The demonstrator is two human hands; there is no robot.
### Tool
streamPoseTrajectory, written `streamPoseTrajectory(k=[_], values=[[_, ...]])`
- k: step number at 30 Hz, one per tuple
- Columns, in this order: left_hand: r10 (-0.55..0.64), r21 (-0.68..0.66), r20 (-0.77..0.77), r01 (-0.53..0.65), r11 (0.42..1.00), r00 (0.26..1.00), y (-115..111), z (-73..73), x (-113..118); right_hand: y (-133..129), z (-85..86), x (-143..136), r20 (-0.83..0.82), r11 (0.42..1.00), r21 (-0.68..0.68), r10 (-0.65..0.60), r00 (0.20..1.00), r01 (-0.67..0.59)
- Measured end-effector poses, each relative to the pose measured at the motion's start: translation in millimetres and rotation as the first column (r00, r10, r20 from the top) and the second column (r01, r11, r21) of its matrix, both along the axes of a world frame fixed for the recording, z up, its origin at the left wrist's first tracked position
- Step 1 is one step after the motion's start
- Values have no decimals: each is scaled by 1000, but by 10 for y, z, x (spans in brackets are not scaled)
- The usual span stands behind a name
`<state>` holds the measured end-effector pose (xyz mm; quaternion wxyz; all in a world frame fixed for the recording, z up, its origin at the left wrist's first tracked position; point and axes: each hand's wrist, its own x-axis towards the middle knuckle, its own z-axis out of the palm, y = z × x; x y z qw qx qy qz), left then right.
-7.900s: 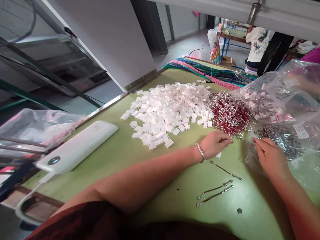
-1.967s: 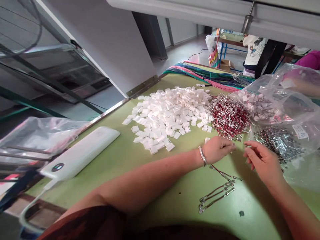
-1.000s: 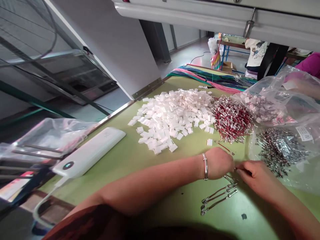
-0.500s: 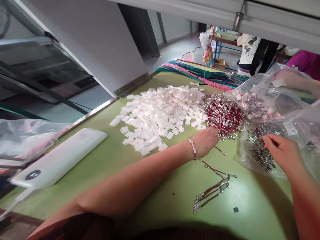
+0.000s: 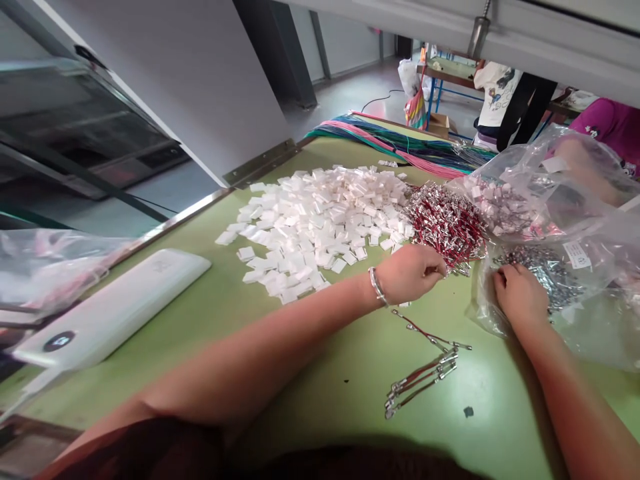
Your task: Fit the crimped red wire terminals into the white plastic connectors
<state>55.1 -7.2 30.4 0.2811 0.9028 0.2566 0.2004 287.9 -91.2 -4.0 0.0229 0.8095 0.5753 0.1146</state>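
My left hand [image 5: 411, 273], with a bracelet at the wrist, is closed in a pinch at the near edge of a heap of short red wires with metal ends [image 5: 447, 223]. What its fingertips hold is too small to make out. My right hand [image 5: 523, 297] has its fingers curled together over the left side of a clear plastic bag [image 5: 487, 313]. Small metal terminals [image 5: 555, 277] lie in that bag, partly behind the hand. Several finished-looking red wires [image 5: 423, 381] lie in a loose row on the green table, nearer to me.
White plastic pieces [image 5: 310, 227] form a wide heap left of the wires. A white power bank [image 5: 125, 300] with a cable lies at the left. Bundled long wires [image 5: 390, 143] run along the back. More bags [image 5: 575, 193] stand at the right; people are beyond.
My right hand has moved left across the bag, away from the middle of the terminals. My left hand has turned and shifted slightly, and the single wire below it no longer shows.
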Motion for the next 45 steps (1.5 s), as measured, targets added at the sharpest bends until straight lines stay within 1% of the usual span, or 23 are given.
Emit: streamPoseTrajectory(k=[1, 3, 5, 7, 9, 10, 11, 13, 14, 16, 18, 19, 20, 22, 24, 25, 27, 31, 34, 36, 39, 42, 45], values=[[-25, -106, 35, 29, 994, 999, 2, -20, 3, -4, -1, 6, 22, 1000, -4, 21, 1000, -21], [-48, -309, 64, 66, 949, 997, 8, -66, 9, -16, -9, 25, 63, 997, -20, 71, 995, -70], [-46, -474, 81, 79, 877, 996, 19, -118, 19, -28, -23, 43, 98, 993, -44, 114, 989, -110], [-49, -615, 135, 123, 779, 990, 37, -171, 29, -35, -41, 63, 113, 989, -53, 146, 983, -141], [-39, -710, 211, 180, 681, 977, 55, -213, 38, -35, -56, 89, 74, 986, 1, 165, 983, -166], [-14, -730, 243, 192, 656, 970, 60, -227, 43, -34, -59, 103, 32, 982, 60, 178, 984, -179], [15, -730, 268, 193, 655, 963, 60, -236, 48, -34, -57, 112, -25, 973, 133, 194, 981, -189], [72, -688, 306, 168, 706, 949, 40, -238, 61, -44, -33, 105, -180, 945, 276, 232, 956, -178], [86, -664, 321, 160, 731, 943, 19, -234, 68, -57, -9, 82, -270, 932, 328, 251, 930, -156], [79, -644, 335, 167, 746, 939, -36, -223, 83, -105, 59, -13, -446, 917, 384, 290, 847, -112], [70, -645, 305, 152, 749, 950, -94, -222, 97, -174, 140, -159, -559, 903, 413, 354, 750, -118], [71, -630, 277, 125, 767, 958, -118, -226, 103, -211, 178, -239, -584, 891, 431, 395, 709, -142], [74, -596, 247, 91, 798, 966, -137, -232, 108, -245, 211, -319, -591, 876, 451, 438, 677, -173], [70, -478, 203, 36, 878, 977, -161, -247, 112, -299, 259, -457, -577, 843, 483, 510, 638, -237], [49, -334, 178, 13, 942, 983, -173, -252, 111, -326, 280, -553, -553, 819, 506, 549, 627, -270], [27, -269, 155, 16, 963, 987, -178, -250, 110, -332, 284, -584, -544, 812, 515, 558, 627, -275], [-18, -165, 88, 33, 986, 996, -191, -235, 107, -333, 279, -622, -534, 806, 524, 562, 631, -275], [-105, -42, -26, 103, 994, 994, -216, -199, 100, -326, 246, -630, -526, 790, 518, 596, 607, -327], [-147, 69, -118, 155, 985, 982, -211, -186, 88, -322, 234, -590, -522, 782, 489, 618, 588, -388], [-147, 160, -221, 184, 970, 964, -203, -180, 78, -324, 249, -552, -524, 782, 433, 623, 581, -448], [-142, 270, -375, 255, 929, 916, -216, -171, 73, -341, 288, -520, -555, 792, 327, 602, 574, -515], [-144, 335, -448, 315, 888, 882, -279, -170, 90, -370, 303, -552, -602, 834, 267, 536, 592, -483], [-152, 336, -478, 340, 879, 865, -346, -172, 118, -390, 285, -616, -630, 869, 252, 481, 609, -426]])
